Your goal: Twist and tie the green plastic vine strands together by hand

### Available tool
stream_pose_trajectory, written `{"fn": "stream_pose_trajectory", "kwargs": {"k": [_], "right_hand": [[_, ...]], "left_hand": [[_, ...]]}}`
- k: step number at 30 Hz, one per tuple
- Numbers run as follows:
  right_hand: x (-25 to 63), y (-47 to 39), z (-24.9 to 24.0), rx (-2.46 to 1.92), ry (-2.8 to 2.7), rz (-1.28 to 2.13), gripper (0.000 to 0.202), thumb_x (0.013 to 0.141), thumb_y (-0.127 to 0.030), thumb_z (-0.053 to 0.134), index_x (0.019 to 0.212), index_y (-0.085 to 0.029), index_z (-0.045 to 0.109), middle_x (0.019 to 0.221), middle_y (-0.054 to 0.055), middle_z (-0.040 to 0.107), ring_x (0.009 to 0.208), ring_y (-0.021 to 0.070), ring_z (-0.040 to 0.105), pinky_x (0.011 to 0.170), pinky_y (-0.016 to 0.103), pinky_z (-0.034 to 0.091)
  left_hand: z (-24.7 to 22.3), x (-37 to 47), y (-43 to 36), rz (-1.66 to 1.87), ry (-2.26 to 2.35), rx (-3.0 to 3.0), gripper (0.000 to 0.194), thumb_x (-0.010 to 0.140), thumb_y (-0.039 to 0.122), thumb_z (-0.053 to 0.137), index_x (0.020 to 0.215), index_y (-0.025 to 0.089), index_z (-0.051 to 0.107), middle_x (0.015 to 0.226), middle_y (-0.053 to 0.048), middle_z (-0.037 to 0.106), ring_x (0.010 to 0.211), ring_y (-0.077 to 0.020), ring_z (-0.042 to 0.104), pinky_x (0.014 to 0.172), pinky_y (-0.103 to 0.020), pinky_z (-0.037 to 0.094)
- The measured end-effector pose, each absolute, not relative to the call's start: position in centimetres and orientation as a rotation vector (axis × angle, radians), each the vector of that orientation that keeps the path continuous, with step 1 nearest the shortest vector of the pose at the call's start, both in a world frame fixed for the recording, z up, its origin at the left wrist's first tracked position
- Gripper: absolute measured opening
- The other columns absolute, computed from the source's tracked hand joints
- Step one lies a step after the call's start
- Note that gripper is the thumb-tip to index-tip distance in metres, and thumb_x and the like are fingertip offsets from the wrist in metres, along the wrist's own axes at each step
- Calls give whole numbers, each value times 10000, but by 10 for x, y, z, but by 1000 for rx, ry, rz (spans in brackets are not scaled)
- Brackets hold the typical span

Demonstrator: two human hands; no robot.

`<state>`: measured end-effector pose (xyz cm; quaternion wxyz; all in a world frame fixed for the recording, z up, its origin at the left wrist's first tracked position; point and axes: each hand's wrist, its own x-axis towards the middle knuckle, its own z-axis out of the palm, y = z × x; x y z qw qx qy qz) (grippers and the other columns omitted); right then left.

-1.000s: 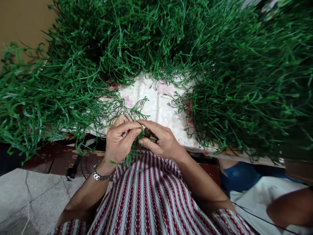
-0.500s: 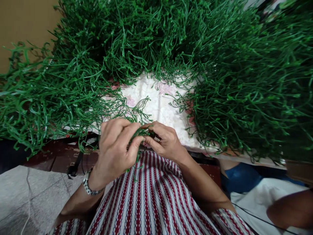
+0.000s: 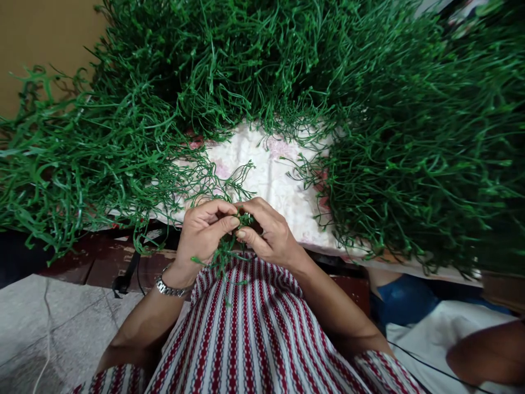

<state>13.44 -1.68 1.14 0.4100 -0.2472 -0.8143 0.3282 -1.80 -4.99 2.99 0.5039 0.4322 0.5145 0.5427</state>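
Observation:
Above my lap, my left hand (image 3: 207, 232) and my right hand (image 3: 268, 230) meet at the table's near edge. Both pinch a small green sprig (image 3: 223, 257), whose thin branching stems hang below the fingers over the striped garment. The thumbs and fingertips nearly touch around it. Just beyond the hands, loose green stems (image 3: 240, 183) lie on the white floral cloth (image 3: 266, 169). To the left spreads a heap of green plastic-looking stems (image 3: 82, 158), and to the right lies a denser heap (image 3: 402, 191).
A tall green pile (image 3: 254, 54) runs along the back of the cloth. Another person's arm (image 3: 488, 350) and blue-clad leg (image 3: 406, 298) are at the lower right. A black strap (image 3: 127, 276) hangs from the table edge, and a pale cable (image 3: 48, 328) lies on the floor.
My left hand has turned and drawn lower over the sprig, its fingertips now pinching beside my right fingertips. More of the sprig hangs visibly below the hands.

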Motion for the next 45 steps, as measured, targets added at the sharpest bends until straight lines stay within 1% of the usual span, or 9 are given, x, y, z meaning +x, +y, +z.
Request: {"fn": "stream_pose_trajectory", "kwargs": {"k": [5,9,13,17,22,26,36,40,45], "right_hand": [[131,-23,11,-725,-2044,768,280,897,-249,471,1151,-136,506,893,79,601,810,153,553,692,283,481],[131,-25,15,-863,-2119,747,171,914,-250,433,988,-141,542,838,66,602,787,148,550,687,260,454],[131,-22,15,-938,-2241,618,214,924,-280,405,757,-167,480,682,19,502,647,132,462,585,240,359],[133,-19,17,-873,-2252,699,259,924,-272,395,680,-185,391,624,-20,415,560,102,379,532,223,288],[138,-17,23,-815,-2280,890,233,905,-264,435,691,-175,420,612,-36,425,545,81,394,539,201,289],[134,-16,21,-839,-2288,943,217,908,-271,429,723,-165,470,624,-25,477,552,82,424,547,202,306],[119,-20,17,-841,-2227,543,274,906,-221,397,637,-179,430,591,-7,440,574,113,418,560,239,315],[125,-16,20,-827,-2201,670,283,898,-220,425,619,-173,434,578,-19,426,544,94,395,539,225,307],[132,-13,21,-883,-2109,829,261,890,-234,460,640,-160,464,589,-25,425,550,82,401,539,210,309]], "left_hand": [[26,-11,-47,1403,1291,963,70,656,196,707,681,183,643,626,27,607,561,-86,526,524,-193,423],[21,-9,-47,1407,1316,899,100,664,215,694,674,175,603,605,33,571,536,-79,499,507,-189,408],[16,-9,-45,1432,1321,934,94,687,219,676,682,183,589,610,38,530,544,-79,470,508,-190,385],[18,-14,-43,1456,1274,1130,97,699,226,672,670,183,591,674,18,535,636,-103,493,580,-212,403],[25,-18,-42,1212,1185,1192,135,723,292,663,787,178,628,682,-3,554,605,-112,487,517,-215,378],[24,-12,-39,1382,1237,1158,128,686,258,692,657,167,606,643,5,547,621,-111,496,558,-218,397],[21,-3,-32,1549,1203,791,146,687,212,691,668,154,558,624,32,505,571,-60,440,526,-165,355],[26,-10,-30,1385,1144,751,147,677,227,710,697,152,586,638,28,521,495,-40,409,443,-155,325],[21,-15,-34,1336,1046,734,224,646,245,734,822,165,623,705,11,559,514,-55,472,458,-168,391]]}}
